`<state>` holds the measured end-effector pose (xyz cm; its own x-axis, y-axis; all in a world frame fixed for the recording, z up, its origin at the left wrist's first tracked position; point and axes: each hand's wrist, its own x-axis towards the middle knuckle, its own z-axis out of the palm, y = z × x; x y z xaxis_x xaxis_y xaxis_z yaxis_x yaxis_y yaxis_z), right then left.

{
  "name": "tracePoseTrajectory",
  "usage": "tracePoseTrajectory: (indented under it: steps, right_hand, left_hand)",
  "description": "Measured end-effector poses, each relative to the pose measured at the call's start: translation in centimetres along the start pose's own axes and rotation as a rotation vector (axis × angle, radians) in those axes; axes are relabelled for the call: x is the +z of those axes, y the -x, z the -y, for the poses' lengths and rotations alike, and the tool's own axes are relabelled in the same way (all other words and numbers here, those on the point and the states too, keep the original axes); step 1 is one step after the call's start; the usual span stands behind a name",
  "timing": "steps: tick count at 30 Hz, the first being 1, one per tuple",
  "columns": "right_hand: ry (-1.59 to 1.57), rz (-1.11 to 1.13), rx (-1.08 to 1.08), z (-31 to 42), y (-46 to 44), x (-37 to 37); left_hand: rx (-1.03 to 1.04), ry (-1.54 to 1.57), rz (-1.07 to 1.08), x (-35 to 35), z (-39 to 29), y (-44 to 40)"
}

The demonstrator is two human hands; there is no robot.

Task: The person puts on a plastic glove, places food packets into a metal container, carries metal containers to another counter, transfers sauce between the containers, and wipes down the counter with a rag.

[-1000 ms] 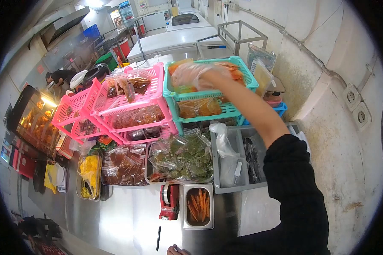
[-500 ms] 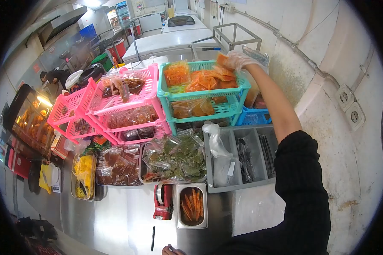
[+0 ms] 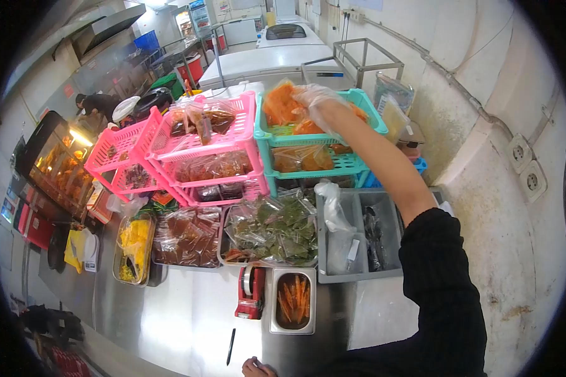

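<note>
My right hand [image 3: 321, 102], in a clear plastic glove, reaches over the top teal basket [image 3: 324, 135]. Its fingers are closed on an orange sachet [image 3: 282, 103] at the basket's back left; the exact grip is partly hidden. More orange sachets [image 3: 309, 127] lie under the hand. At the bottom edge, my left hand [image 3: 256, 367] rests on the steel counter with its fingers curled in, and nothing shows in them. Near it lies a black pen [image 3: 231, 347]. A red tape dispenser [image 3: 250, 293] and a metal pan of orange strips [image 3: 294, 300] stand beyond it.
Stacked pink baskets [image 3: 201, 147] of sachets stand left of the teal ones. In front are a tray of green-leaf packets [image 3: 271, 229], brown sachets [image 3: 192, 235], a yellow-filled container [image 3: 134, 242] and a grey divided bin [image 3: 352, 276]. A wall [image 3: 484, 207] closes the right side.
My right hand has moved left across the teal basket, from its right back corner to over the orange sachets. The view has shifted slightly. My left hand stays at the counter's near edge.
</note>
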<state>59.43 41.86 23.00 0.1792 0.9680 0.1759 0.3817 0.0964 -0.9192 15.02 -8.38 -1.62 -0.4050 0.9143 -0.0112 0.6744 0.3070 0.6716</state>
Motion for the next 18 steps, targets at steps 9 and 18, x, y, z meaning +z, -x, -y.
tracePoseTrajectory:
  steps: [9, 18]
  right_hand:
    - [1.366, 0.065, -0.128, 2.7, 3.3, 4.0]
    - [1.173, 0.095, -0.712, 5.7, 2.9, 2.2]
  left_hand:
    - [0.269, -0.151, -0.012, -1.0, -0.9, -0.2]
    - [0.258, -0.159, 0.01, -0.8, -0.4, -0.3]
